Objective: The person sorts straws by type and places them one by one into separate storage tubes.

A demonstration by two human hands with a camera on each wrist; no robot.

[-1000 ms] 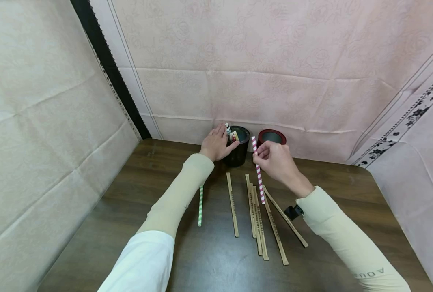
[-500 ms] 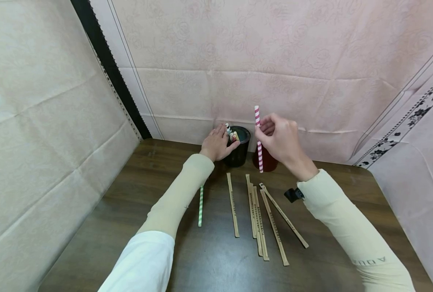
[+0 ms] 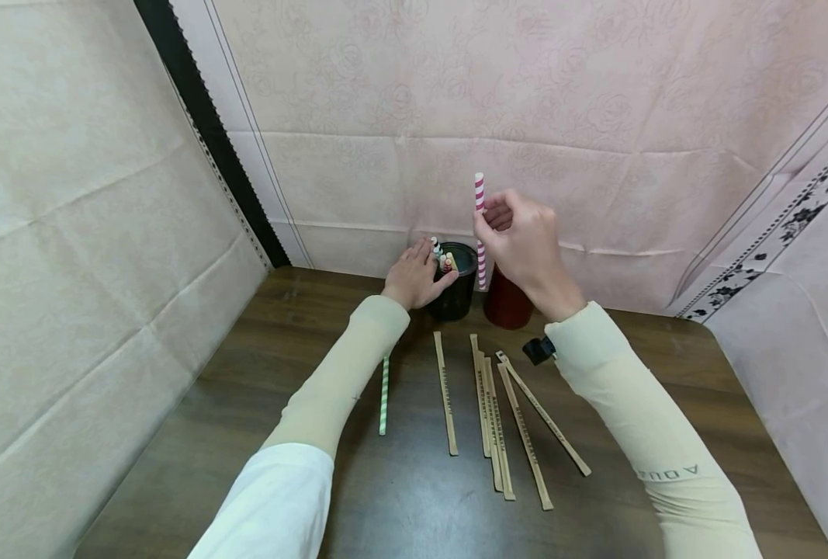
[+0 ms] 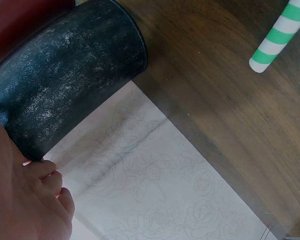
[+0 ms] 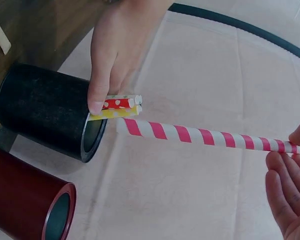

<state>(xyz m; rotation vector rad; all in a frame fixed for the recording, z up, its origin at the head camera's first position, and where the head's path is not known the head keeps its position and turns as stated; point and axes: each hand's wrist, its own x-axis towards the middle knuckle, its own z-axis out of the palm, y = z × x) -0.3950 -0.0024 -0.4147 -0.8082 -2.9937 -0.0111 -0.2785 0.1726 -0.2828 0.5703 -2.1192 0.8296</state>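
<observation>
My right hand pinches a pink-and-white striped paper straw near its upper end and holds it upright. In the right wrist view, the straw's lower end is right by the mouth of a black cup. My left hand grips that cup at its rim. Its thumb lies along the rim beside several patterned straws, among them a yellow straw and a red straw that stick out of the cup. A dark red cup stands just right of the black cup, partly hidden by my right hand.
Several narrow brown paper sleeves with print lie on the wooden table nearer me. A green-and-white striped straw lies beside my left forearm. A pale floral cloth hangs close behind the cups.
My right hand has lifted the pink-and-white straw up from in front of the red cup, then carried it left towards the black cup. My left hand has stayed in place.
</observation>
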